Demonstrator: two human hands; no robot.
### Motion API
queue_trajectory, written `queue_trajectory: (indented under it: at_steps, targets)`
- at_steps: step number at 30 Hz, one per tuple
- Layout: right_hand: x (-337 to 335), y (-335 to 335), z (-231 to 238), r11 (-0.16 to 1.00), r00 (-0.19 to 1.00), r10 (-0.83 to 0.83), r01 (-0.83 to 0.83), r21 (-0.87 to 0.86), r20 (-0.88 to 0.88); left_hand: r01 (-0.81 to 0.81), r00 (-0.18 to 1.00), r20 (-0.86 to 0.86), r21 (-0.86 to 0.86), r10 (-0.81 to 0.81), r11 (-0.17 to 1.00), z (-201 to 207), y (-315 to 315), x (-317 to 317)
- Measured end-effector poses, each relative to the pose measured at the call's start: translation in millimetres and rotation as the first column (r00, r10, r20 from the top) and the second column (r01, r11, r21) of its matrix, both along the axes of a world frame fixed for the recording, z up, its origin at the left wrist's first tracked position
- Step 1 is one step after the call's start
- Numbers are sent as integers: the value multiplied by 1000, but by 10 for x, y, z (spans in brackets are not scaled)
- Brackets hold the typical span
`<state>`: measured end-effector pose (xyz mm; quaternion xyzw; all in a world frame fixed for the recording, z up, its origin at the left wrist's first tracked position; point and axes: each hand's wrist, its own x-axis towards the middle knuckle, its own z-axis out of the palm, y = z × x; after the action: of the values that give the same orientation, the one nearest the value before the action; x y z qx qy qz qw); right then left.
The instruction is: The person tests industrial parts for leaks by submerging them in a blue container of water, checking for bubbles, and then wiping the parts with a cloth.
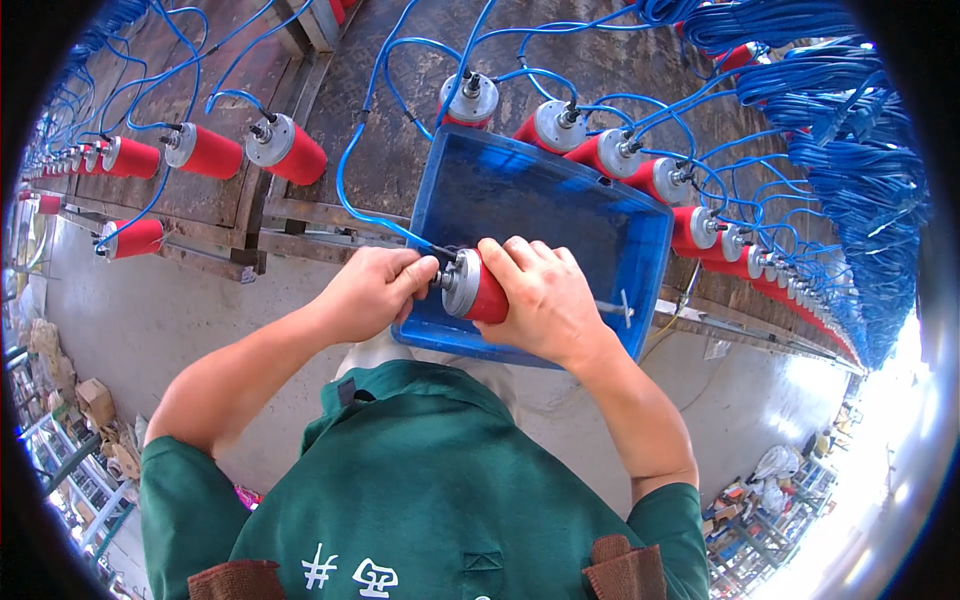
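Red cylinder (484, 293): it's lying sideways over the near edge of the blue bin (560, 215), silver cap end pointing to your left, right in front of your chest
Right hand (545, 300): fingers wrapped over the red body from above, clenched on it, looks like you're just pinning it so it can't roll or twist
Left hand (375, 290): thumb and fingertips pinched at the little fitting on the silver cap, right where the blue hose (345, 180) comes in; can't tell if you're gripping the fitting itself or the hose end, too small to make out
Why the bin: my guess is it's there as a rest, so the cylinder sits at a comfy height while both hands work the cap end
Bin inside: mostly bare blue floor, one small pale stick-like bit (622, 308) near the right wall
Bench (400, 130): weathered wooden boards, with more red cylinders lined up, three to the left of the bin (212, 150) and a long curving row on the right (700, 228), each with its own blue hose
Hose bundle (850, 130): thick hank of blue tubing off to the upper right
Labels/signs: none I can see on the cylinders or the bin; your green shirt (420, 480) has white characters low on the front
Floor stuff: cardboard scraps far left (95, 405), bags and clutter far right (775, 490), both well away from your hands
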<state>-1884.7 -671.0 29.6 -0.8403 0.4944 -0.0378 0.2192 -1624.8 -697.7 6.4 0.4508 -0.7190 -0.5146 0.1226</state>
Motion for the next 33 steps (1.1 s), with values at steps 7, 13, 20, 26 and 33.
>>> queue_trajectory:
  at_steps: [7, 13, 20, 26, 33]
  targets:
    - [-46, -3, -32, 999, 1000, -24, 24, -27, -1, 22, 1000, 7, -129, -22, 991, 3, 5, -2]
    - [-50, -1, -2, 998, 998, -37, 35, 45, 56, 222, 970, 67, -629, -233, 745, -220, -32, 104]
    - [-27, 17, -23, 997, 998, -50, 47, 65, 40, 38, 997, -50, -370, -60, 928, -179, 61, -17]
    - [-46, 21, -149, 997, 999, -5, 2, -72, -42, -222, 974, 136, 714, 179, 664, -63, -43, -111]
    - [-90, -86, -389, 992, 995, -75, 81, 94, -68, -380, 906, -111, 216, 409, 900, -290, 9, 300]
